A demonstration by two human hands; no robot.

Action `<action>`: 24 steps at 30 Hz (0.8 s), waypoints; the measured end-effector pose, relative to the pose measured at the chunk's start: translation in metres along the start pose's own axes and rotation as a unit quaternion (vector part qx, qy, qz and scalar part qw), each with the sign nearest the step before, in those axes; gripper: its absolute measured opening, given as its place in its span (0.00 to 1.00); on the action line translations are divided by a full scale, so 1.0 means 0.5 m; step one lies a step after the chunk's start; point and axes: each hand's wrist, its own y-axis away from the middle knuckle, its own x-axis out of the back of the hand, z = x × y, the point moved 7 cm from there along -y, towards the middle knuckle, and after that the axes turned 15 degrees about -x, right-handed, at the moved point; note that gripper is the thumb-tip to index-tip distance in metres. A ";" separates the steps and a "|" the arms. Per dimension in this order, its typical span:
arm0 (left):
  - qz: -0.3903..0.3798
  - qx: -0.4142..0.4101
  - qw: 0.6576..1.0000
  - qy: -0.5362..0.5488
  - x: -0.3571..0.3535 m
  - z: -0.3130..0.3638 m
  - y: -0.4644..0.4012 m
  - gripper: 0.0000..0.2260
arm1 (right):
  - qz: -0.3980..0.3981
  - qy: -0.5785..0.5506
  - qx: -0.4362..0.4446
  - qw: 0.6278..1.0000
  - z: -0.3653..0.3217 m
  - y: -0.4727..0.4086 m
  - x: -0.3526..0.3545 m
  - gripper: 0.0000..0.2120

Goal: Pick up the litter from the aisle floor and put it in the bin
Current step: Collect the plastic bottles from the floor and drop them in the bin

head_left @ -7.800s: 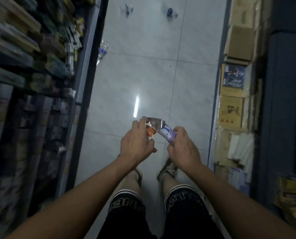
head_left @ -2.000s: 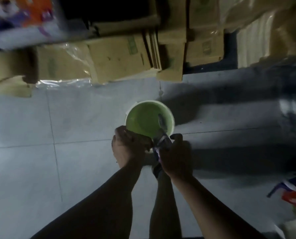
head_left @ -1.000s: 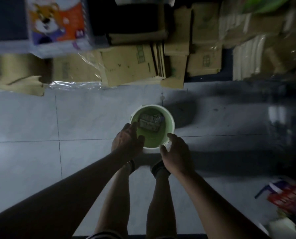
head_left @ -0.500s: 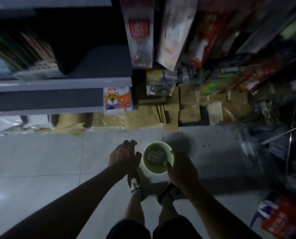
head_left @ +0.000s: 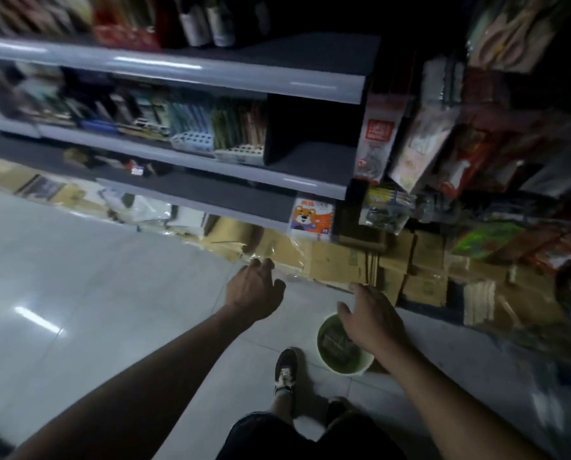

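Dim frame overall; ceiling-light glare streak on floor tile (head_left: 38,318) at left, motion blur and wide-angle bending toward edges, upper right near black.

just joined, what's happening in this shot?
A person stands in a dim shop aisle picking up litter. Both hands are empty and open: the left hand is out over the tiled floor, the right hand is above the green bin by their feet. Crumpled wrappers lie inside the bin. No other litter shows on the visible floor. Flattened cardboard boxes line the base of the shelves.
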 end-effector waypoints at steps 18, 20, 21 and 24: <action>0.166 0.260 0.949 0.063 0.059 -0.264 0.551 0.18 | -0.078 0.136 0.270 0.950 -0.325 0.270 -0.169 0.25; 0.178 0.292 0.937 0.077 0.062 -0.314 0.613 0.18 | -0.078 0.155 0.292 0.941 -0.379 0.320 -0.201 0.25; 0.183 0.310 0.929 0.084 0.062 -0.336 0.644 0.18 | -0.079 0.168 0.305 0.934 -0.405 0.346 -0.219 0.26; 0.193 0.351 0.910 0.105 0.053 -0.392 0.727 0.19 | -0.089 0.194 0.339 0.916 -0.474 0.420 -0.272 0.26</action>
